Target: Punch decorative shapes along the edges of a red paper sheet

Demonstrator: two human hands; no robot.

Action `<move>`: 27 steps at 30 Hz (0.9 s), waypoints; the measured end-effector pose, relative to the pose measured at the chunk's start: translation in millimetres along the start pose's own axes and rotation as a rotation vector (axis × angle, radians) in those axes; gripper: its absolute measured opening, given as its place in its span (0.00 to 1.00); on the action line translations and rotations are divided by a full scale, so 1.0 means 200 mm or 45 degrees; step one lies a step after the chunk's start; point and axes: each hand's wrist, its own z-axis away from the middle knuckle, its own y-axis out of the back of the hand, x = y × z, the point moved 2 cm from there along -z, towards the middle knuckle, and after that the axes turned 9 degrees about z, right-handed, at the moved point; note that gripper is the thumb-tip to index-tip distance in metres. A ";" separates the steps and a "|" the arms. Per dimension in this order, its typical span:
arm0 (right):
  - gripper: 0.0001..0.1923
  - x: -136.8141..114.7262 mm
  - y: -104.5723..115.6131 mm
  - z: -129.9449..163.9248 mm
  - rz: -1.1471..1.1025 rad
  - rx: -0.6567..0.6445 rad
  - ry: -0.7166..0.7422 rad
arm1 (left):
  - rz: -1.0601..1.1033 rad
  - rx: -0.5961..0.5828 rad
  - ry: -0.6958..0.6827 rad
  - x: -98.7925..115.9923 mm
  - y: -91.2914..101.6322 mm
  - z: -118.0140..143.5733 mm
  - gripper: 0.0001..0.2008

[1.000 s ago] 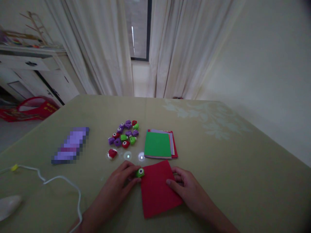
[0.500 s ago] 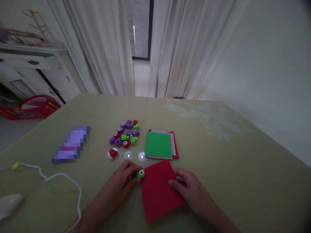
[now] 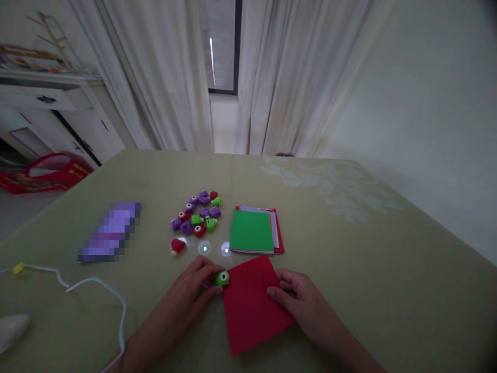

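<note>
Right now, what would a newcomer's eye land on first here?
The red sheet at the near edge of the table, pinned on its right side by the right hand. The left hand holds a green punch at the sheet's left corner. Behind lie a cluster of small punches and a paper stack topped with green.
</note>
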 end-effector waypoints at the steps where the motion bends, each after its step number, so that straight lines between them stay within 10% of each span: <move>1: 0.25 0.00 0.00 0.00 0.010 0.002 -0.005 | 0.003 -0.001 0.000 0.00 0.00 0.00 0.11; 27: 0.24 0.02 0.01 -0.01 0.046 0.043 0.002 | -0.011 0.014 0.019 -0.01 0.00 0.00 0.10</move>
